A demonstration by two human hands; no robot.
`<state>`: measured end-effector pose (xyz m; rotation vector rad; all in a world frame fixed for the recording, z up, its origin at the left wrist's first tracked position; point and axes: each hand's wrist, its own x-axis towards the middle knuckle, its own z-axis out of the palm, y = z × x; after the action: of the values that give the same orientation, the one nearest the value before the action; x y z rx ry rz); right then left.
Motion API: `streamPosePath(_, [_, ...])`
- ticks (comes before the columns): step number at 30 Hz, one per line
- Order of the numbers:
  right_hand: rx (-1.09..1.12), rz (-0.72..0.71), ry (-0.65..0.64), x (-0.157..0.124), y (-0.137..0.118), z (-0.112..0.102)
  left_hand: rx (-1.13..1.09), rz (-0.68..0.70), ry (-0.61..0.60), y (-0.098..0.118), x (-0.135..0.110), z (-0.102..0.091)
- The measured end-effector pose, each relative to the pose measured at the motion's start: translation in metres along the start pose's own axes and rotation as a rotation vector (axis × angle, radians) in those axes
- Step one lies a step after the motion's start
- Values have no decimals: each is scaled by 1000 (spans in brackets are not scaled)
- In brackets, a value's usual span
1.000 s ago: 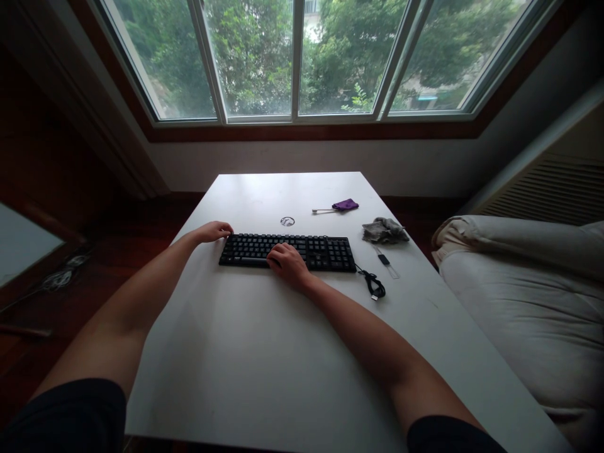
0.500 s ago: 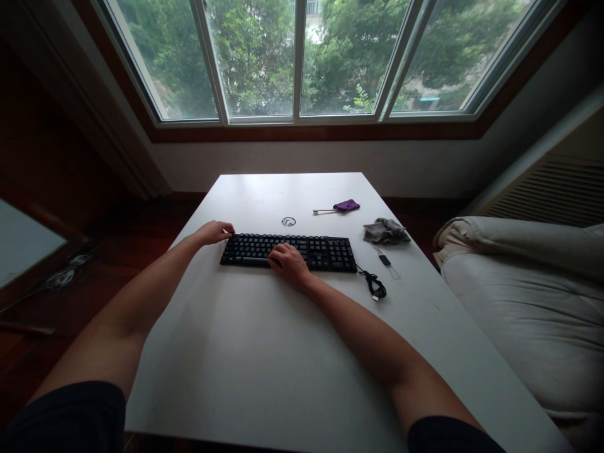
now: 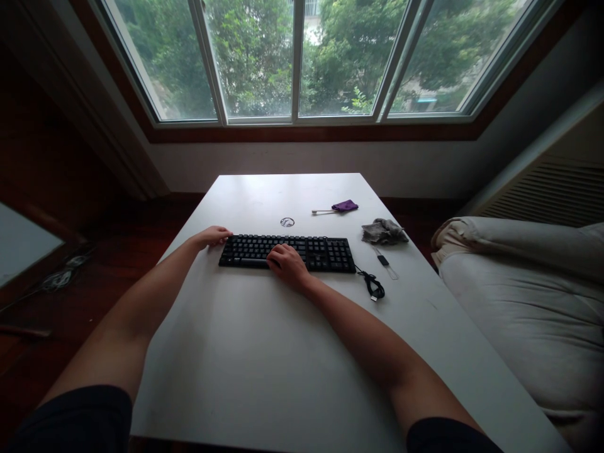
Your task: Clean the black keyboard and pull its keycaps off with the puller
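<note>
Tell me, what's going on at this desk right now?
A person sits at a white table with both bare hands at a black keyboard. The left hand is against the keyboard's left end, and the right hand lies on the keys near the middle. The keyboard's cable lies bundled and unplugged to its right, with a grey cloth and a purple cloth beyond it.

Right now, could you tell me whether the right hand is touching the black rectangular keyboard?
Touching. The head view shows the right hand resting on the black keyboard, covering its near edge.
</note>
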<state>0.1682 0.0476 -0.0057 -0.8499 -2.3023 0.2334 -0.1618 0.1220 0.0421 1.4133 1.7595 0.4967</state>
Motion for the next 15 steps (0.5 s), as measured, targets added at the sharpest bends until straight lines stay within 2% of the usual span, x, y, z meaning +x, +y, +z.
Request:
streamPosePath(3, [3, 0, 1, 0, -1, -1, -27, -89, -30, 2, 3, -3])
streamPosePath(6, [6, 0, 4, 0, -1, -1, -30, -116, -25, 0, 9, -3])
streamPosePath(10, [2, -1, 4, 0, 0, 1, -56, -44, -27, -8, 13, 0])
streamPosePath(15, [7, 8, -3, -1, -1, 0, -126, 10, 64, -18, 5, 13])
